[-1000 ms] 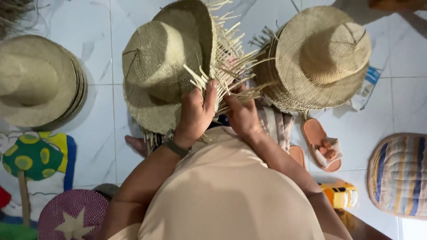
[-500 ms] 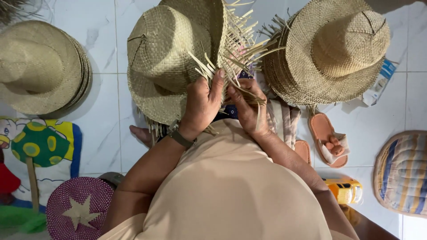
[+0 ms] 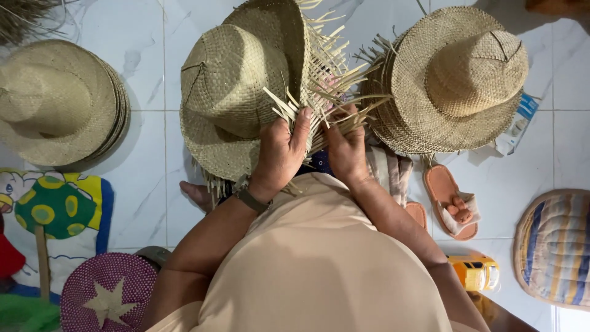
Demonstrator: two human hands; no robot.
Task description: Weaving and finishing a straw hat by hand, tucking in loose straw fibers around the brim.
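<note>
Straw fills the middle of the view: an unfinished woven hat point(image 3: 236, 92), its domed crown tight and even, its brim ending in loose flat strips point(image 3: 326, 86) that stick out stiffly (like a ragged fringe). It is held tilted above the white marble-tiled floor point(image 3: 147, 172). The left hand point(image 3: 279, 154) is closed on the brim's edge, thumb pressed over the strips; the right hand point(image 3: 347, 147) pinches strands just beside it. Stacked finished hats point(image 3: 58, 101) lie left, another frayed stack point(image 3: 455, 80) right, near a tan sandal point(image 3: 452, 203).
</note>
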